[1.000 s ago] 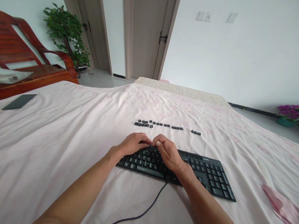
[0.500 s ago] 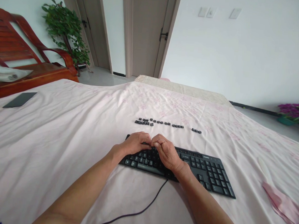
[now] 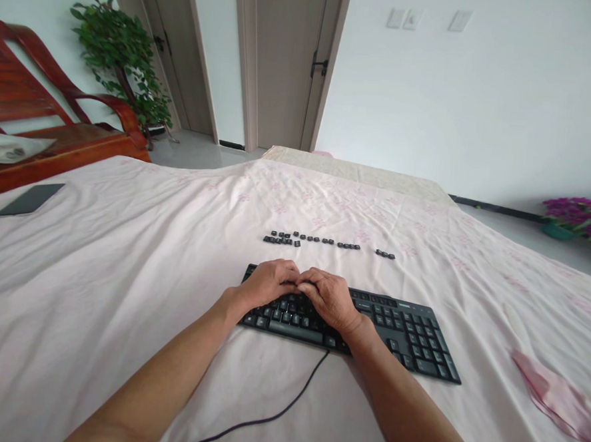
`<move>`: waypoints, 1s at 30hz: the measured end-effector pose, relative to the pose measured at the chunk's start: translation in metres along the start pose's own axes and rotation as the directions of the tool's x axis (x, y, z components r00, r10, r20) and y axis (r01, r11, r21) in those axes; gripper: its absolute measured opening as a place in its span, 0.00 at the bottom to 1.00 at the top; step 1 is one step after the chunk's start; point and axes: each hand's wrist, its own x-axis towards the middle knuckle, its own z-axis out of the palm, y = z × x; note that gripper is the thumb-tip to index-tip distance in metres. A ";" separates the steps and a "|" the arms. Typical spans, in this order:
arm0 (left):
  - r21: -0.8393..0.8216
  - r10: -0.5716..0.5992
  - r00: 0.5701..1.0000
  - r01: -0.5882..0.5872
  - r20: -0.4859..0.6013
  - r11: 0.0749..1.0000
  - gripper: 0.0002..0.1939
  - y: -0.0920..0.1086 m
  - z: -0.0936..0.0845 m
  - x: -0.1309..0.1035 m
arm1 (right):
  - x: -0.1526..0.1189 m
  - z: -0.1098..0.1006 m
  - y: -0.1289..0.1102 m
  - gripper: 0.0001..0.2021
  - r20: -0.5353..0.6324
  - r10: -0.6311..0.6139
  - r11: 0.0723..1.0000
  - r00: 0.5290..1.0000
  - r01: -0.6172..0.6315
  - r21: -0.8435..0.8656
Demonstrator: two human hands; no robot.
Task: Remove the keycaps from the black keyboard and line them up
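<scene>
A black keyboard (image 3: 393, 334) lies at a slant on the pale pink cloth, its cable (image 3: 284, 414) trailing toward me. My left hand (image 3: 272, 281) rests over its upper left part, with fingers bent and pressed together. Against it, my right hand (image 3: 329, 296) is closed, thumb and fingers pinched at the keyboard's upper rows. The fingertips of both hands meet there. Whatever is between them is hidden or too small to make out. Beyond the keyboard, several loose black keycaps (image 3: 281, 240) lie in rough rows, with a small separate group (image 3: 385, 254) farther right.
A dark flat phone-like slab (image 3: 30, 199) lies at the cloth's left side. A pink cloth piece (image 3: 555, 397) is on the right. Around stand a red wooden bench (image 3: 80, 141), a green plant (image 3: 116, 50) and purple flowers (image 3: 581, 215).
My right hand's fingers have straightened a little and lie flatter against the left hand. The left hand stays nearly in place. The whole view has shifted slightly.
</scene>
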 end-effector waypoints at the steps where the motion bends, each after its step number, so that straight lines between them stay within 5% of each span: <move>1: -0.003 -0.009 1.000 0.009 -0.001 1.000 0.08 0.001 0.000 0.000 | 0.000 0.001 0.001 0.12 -0.006 0.017 1.000 1.000 -0.016 0.019; 17: 0.018 0.006 0.998 -0.005 -0.058 1.000 0.09 0.007 0.002 -0.003 | -0.004 0.005 -0.001 0.15 -0.219 0.099 0.990 0.971 -0.075 0.116; 30: -0.054 -0.176 0.979 0.171 -0.103 0.984 0.07 0.011 0.000 -0.002 | -0.008 0.003 -0.005 0.13 -0.315 0.095 0.978 0.944 -0.029 0.207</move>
